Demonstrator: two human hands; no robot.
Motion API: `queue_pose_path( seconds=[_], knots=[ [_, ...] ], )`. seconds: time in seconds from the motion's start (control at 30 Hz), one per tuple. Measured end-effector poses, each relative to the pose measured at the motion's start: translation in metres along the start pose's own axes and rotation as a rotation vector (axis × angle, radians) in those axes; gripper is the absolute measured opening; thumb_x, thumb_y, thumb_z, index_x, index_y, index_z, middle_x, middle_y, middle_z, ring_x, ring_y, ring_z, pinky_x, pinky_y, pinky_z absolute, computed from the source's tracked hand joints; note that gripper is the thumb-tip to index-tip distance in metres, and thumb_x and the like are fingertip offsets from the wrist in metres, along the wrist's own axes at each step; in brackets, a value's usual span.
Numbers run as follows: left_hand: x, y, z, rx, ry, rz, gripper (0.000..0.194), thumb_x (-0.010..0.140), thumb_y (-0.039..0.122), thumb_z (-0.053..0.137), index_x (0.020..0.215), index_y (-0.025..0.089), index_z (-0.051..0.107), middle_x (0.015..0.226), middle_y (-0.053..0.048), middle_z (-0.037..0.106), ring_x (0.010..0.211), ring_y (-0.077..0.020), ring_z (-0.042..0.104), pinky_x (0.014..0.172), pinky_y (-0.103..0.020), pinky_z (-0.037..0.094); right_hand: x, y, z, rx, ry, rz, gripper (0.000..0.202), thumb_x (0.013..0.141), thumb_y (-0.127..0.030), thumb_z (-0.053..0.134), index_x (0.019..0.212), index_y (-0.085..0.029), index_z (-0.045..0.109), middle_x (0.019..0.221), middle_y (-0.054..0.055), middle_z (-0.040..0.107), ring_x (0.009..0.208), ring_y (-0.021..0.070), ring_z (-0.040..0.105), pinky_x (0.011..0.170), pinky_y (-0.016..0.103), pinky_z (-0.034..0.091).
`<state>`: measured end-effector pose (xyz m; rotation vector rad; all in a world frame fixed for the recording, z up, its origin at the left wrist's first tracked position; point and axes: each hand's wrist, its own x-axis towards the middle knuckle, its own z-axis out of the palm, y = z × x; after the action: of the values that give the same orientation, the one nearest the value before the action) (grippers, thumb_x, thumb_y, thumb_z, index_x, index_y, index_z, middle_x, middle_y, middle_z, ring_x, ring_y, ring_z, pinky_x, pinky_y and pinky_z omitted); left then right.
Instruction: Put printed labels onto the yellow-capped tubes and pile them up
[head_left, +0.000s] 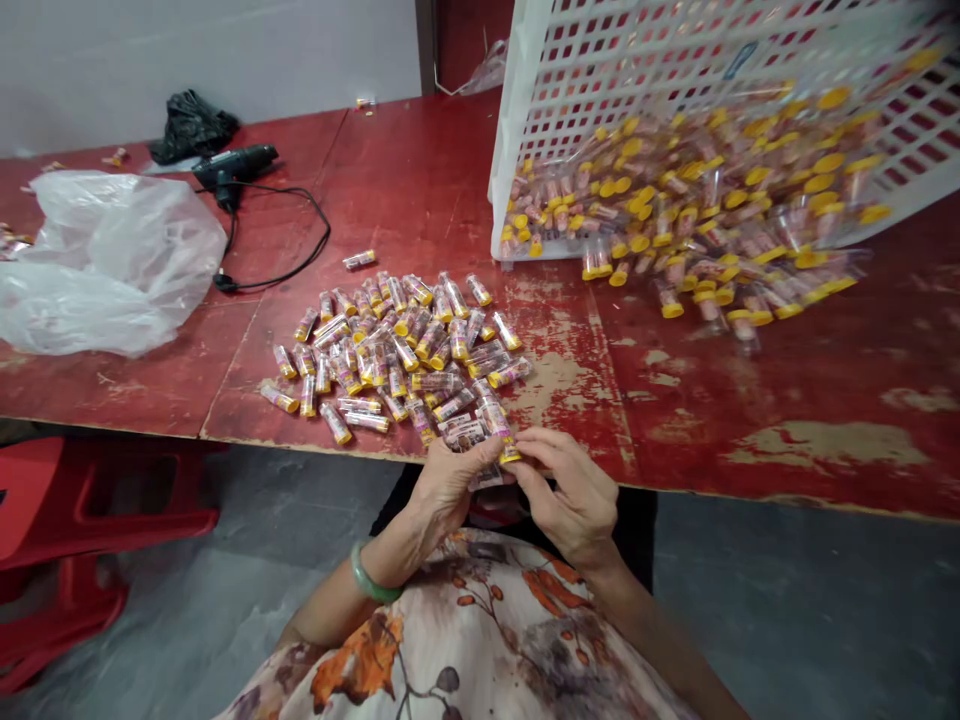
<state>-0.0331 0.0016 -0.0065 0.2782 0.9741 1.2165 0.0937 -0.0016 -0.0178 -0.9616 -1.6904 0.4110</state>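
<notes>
Dozens of small cylindrical tubes (382, 350), smooth clear plastic with yellow ends and printed wrapping inside, lie in a loose heap. The table (420, 190) under them is red, its coating worn through to pale, rough patches. A rigid white lattice crate (513, 110), beyond and to the right of the hands, carries many more yellow-ended tubes, some spilling past its edge. Beyond and to the left are a crinkled translucent bag (120, 260) and a black corded tool (238, 163).

The tube in hand (495, 415) lies between both hands at the table's near edge, just in front of the heap. The left hand (444, 485) is nearly closed, its thumb over flat printed pieces (463, 430) beside the tube. The right hand (574, 490) is narrowed, thumb and forefinger at the tube's yellow end.
</notes>
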Motion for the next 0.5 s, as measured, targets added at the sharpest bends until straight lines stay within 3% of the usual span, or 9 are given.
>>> queue_pose_path(
  seconds=[0.17,0.37,0.5],
  knots=[
    [-0.002,0.003,0.000,0.013,0.014,-0.021,0.036,0.056,0.024,0.085,0.086,0.013,0.070,0.078,-0.003,0.069,0.062,-0.0130,0.061,0.061,-0.027,0.051,0.002,0.002,0.000,-0.008,-0.004,-0.052,0.031,0.078,-0.002,0.060,0.103,-0.020,0.064,0.096,0.008,0.066,0.086,0.0175,0.065,0.074,0.031,0.057],
    [0.002,0.006,0.001,0.041,0.000,0.027,0.036,0.057,0.022,0.083,0.090,0.013,0.071,0.085,-0.005,0.071,0.071,-0.0146,0.063,0.071,-0.029,0.052,0.003,0.001,-0.006,0.023,-0.064,-0.012,0.035,0.078,-0.002,0.061,0.107,-0.021,0.064,0.100,0.008,0.066,0.091,0.0186,0.065,0.078,0.033,0.056],
    [-0.001,0.009,-0.003,0.063,-0.003,0.044,0.032,0.059,0.023,0.082,0.088,0.014,0.071,0.086,-0.004,0.071,0.072,-0.0144,0.064,0.072,-0.028,0.052,0.004,0.003,-0.011,0.004,-0.063,-0.006,0.034,0.077,-0.004,0.063,0.106,-0.021,0.064,0.099,0.007,0.067,0.086,0.0179,0.066,0.071,0.030,0.057]
  ],
)
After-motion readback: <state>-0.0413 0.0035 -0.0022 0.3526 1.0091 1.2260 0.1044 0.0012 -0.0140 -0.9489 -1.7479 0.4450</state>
